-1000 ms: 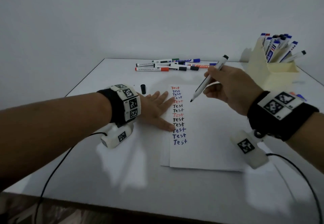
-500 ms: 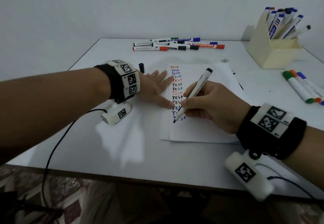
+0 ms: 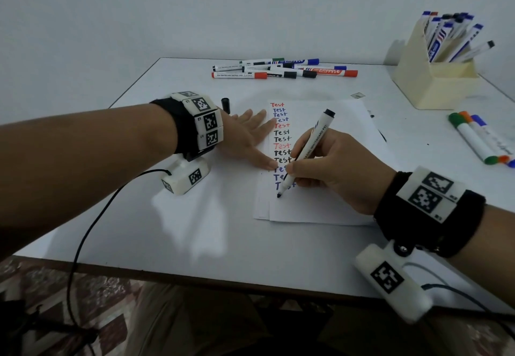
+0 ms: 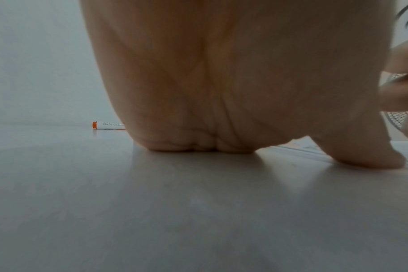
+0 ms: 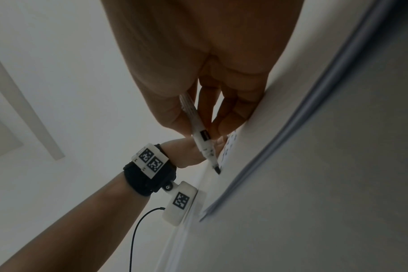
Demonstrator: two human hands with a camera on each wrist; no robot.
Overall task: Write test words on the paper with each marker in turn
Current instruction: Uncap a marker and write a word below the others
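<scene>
A white sheet of paper (image 3: 328,210) lies mid-table with a column of red, blue and black "Test" words down its left side. My right hand (image 3: 328,168) grips an uncapped white marker (image 3: 309,143), black tip on the paper just below the last blue word. In the right wrist view the marker (image 5: 202,139) is pinched between thumb and fingers. My left hand (image 3: 248,138) lies flat with straight fingers, pressing the paper's left edge; its palm (image 4: 221,92) rests on the table. A black cap (image 3: 225,105) stands beyond the left wrist.
Several capped markers (image 3: 281,69) lie in a row at the table's far edge. A cream holder (image 3: 434,76) with several markers stands at the back right. Three markers (image 3: 482,141) lie at the right edge. Cables trail from both wrist cameras.
My right hand came down and toward me from above the paper's top, bringing the marker tip onto the paper below the last word. The left hand stayed flat.
</scene>
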